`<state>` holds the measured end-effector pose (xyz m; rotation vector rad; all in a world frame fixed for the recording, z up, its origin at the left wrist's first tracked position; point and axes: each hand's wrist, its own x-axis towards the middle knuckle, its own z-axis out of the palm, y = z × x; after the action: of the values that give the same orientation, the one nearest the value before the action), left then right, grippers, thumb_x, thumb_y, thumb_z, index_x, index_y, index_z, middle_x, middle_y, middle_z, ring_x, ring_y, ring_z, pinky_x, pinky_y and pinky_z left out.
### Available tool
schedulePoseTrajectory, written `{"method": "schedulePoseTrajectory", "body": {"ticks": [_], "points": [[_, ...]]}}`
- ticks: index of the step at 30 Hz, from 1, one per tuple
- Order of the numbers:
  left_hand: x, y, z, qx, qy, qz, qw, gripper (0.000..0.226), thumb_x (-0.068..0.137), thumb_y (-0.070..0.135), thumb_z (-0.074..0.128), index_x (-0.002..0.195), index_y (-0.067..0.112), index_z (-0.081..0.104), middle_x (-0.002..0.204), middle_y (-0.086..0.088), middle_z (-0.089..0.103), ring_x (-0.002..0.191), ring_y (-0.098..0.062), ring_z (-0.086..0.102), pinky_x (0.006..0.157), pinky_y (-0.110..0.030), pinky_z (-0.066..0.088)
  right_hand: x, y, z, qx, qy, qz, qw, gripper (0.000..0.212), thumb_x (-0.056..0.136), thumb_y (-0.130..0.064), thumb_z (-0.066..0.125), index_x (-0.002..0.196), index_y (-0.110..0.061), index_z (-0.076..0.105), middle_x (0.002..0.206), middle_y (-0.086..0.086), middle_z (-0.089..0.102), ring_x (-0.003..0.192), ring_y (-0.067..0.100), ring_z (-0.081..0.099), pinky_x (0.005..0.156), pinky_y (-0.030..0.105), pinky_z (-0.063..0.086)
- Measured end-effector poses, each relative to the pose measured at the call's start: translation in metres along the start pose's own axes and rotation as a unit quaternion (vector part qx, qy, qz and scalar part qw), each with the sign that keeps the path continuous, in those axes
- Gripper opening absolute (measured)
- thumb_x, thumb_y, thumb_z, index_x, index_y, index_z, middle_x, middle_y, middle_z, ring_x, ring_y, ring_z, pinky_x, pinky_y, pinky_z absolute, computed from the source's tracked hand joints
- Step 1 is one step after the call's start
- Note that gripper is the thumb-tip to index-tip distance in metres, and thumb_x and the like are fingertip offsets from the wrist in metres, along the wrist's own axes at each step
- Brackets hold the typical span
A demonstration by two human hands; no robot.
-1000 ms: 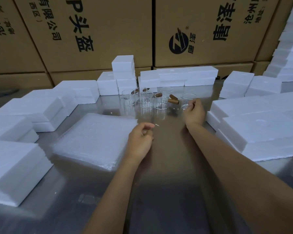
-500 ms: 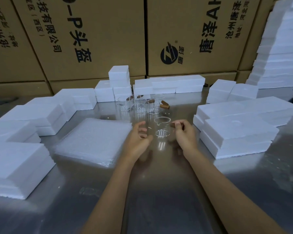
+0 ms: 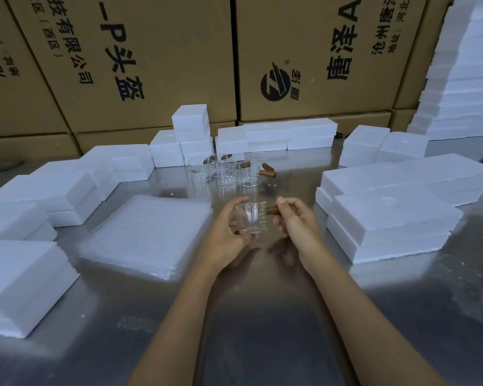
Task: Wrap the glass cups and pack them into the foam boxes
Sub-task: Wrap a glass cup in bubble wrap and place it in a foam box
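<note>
Hands hold one glass cup [image 3: 251, 218] above the tabletop [image 3: 262, 316]: left hand [image 3: 226, 232] curled around its body, right hand [image 3: 297, 222] pinching its brown handle [image 3: 272, 210].

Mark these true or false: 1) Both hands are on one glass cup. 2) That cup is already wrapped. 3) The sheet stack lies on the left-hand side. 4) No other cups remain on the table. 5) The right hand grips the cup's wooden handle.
1) True: the left hand holds the body of the cup and the right hand holds its handle.
2) False: the cup is bare glass, with no wrap on it.
3) True: the sheet stack lies left of the hands on the table.
4) False: several more cups stand farther back.
5) True: its fingers curl round the brown handle.
</note>
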<state>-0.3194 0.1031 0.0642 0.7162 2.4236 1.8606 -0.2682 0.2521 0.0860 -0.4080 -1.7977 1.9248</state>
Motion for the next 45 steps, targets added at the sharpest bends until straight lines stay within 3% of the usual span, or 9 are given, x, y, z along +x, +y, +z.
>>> {"method": "schedulePoseTrajectory", "body": {"ticks": [5, 9, 15, 21, 26, 30, 36, 41, 45], "points": [[0.001, 0.017, -0.007, 0.012, 0.059, 0.048, 0.997, 0.074, 0.073, 0.005, 0.085, 0.122, 0.051, 0.055, 0.103, 0.024, 0.067, 0.097, -0.001, 0.067, 0.088, -0.024, 0.053, -0.021, -0.025, 0.008, 0.081, -0.012, 0.077, 0.994, 0.038, 0.088, -0.044, 0.069, 0.111, -0.015, 0.061, 0.091, 0.0, 0.075, 0.076, 0.011, 0.066, 0.065, 0.029, 0.049], [-0.001, 0.036, -0.011, -0.011, 0.111, 0.078, 0.991, 0.065, 0.08, 0.01, 0.08, 0.127, 0.047, 0.053, 0.104, 0.017, 0.067, 0.095, -0.001, 0.066, 0.08, -0.015, 0.051, -0.037, -0.03, 0.026, 0.028, -0.063, 0.034, 0.997, 0.04, 0.08, -0.038, 0.079, 0.11, -0.02, 0.059, 0.093, -0.007, 0.073, 0.079, -0.003, 0.065, 0.071, 0.015, 0.045], [-0.008, 0.044, -0.008, -0.029, 0.074, 0.06, 0.995, 0.076, 0.079, 0.015, 0.083, 0.137, 0.049, 0.047, 0.116, 0.01, 0.068, 0.107, -0.006, 0.067, 0.096, -0.036, 0.055, -0.044, -0.027, 0.033, -0.008, -0.039, -0.058, 0.998, 0.047, 0.074, -0.024, 0.086, 0.107, -0.02, 0.053, 0.105, -0.003, 0.065, 0.086, -0.002, 0.063, 0.071, 0.008, 0.045], [-0.01, 0.048, -0.007, -0.081, 0.063, 0.057, 0.993, 0.072, 0.078, 0.01, 0.083, 0.131, 0.045, 0.049, 0.119, 0.007, 0.07, 0.104, -0.008, 0.07, 0.081, -0.02, 0.054, -0.042, -0.033, 0.027, 0.088, -0.105, 0.014, 0.99, 0.036, 0.074, -0.032, 0.077, 0.102, -0.012, 0.064, 0.094, 0.001, 0.076, 0.084, 0.008, 0.068, 0.078, 0.025, 0.051], [-0.015, 0.055, -0.01, -0.059, 0.076, 0.073, 0.993, 0.064, 0.07, 0.008, 0.074, 0.125, 0.038, 0.055, 0.118, 0.009, 0.071, 0.106, -0.015, 0.07, 0.091, -0.048, 0.058, -0.042, -0.038, 0.027, 0.198, -0.176, 0.106, 0.959, 0.064, 0.069, -0.045, 0.066, 0.119, -0.006, 0.066, 0.1, 0.012, 0.07, 0.084, 0.017, 0.067, 0.072, 0.027, 0.053], [-0.02, 0.057, -0.011, 0.014, 0.16, 0.095, 0.982, 0.055, 0.077, 0.02, 0.075, 0.121, 0.044, 0.053, 0.115, 0.03, 0.064, 0.105, 0.009, 0.061, 0.087, -0.02, 0.054, -0.046, -0.029, 0.033, 0.051, -0.068, -0.038, 0.996, 0.07, 0.061, -0.049, 0.083, 0.12, -0.03, 0.05, 0.105, -0.005, 0.07, 0.094, 0.005, 0.067, 0.084, 0.019, 0.049], [-0.026, 0.054, 0.0, 0.196, 0.209, 0.162, 0.944, 0.064, 0.083, 0.018, 0.077, 0.132, 0.043, 0.044, 0.125, 0.025, 0.052, 0.11, -0.003, 0.048, 0.093, -0.043, 0.05, -0.047, -0.022, 0.033, -0.033, -0.026, -0.169, 0.985, 0.065, 0.063, -0.043, 0.086, 0.114, -0.037, 0.047, 0.105, -0.009, 0.066, 0.104, 0.002, 0.061, 0.082, 0.005, 0.041], [-0.021, 0.049, 0.003, 0.181, 0.205, 0.167, 0.947, 0.075, 0.087, 0.028, 0.073, 0.148, 0.04, 0.032, 0.133, 0.017, 0.053, 0.125, -0.007, 0.047, 0.104, -0.036, 0.041, -0.042, -0.027, 0.028, 0.089, -0.044, -0.031, 0.995, 0.055, 0.065, -0.035, 0.081, 0.113, -0.027, 0.056, 0.102, 0.0, 0.073, 0.095, 0.008, 0.068, 0.088, 0.026, 0.05], [-0.018, 0.044, -0.002, 0.198, 0.176, 0.144, 0.953, 0.078, 0.083, 0.033, 0.078, 0.148, 0.037, 0.037, 0.146, 0.012, 0.047, 0.138, -0.007, 0.037, 0.115, -0.039, 0.032, -0.033, -0.031, 0.015, 0.217, -0.143, 0.101, 0.96, 0.045, 0.079, -0.031, 0.067, 0.121, -0.014, 0.058, 0.107, 0.009, 0.069, 0.097, 0.021, 0.061, 0.088, 0.033, 0.045]]}}
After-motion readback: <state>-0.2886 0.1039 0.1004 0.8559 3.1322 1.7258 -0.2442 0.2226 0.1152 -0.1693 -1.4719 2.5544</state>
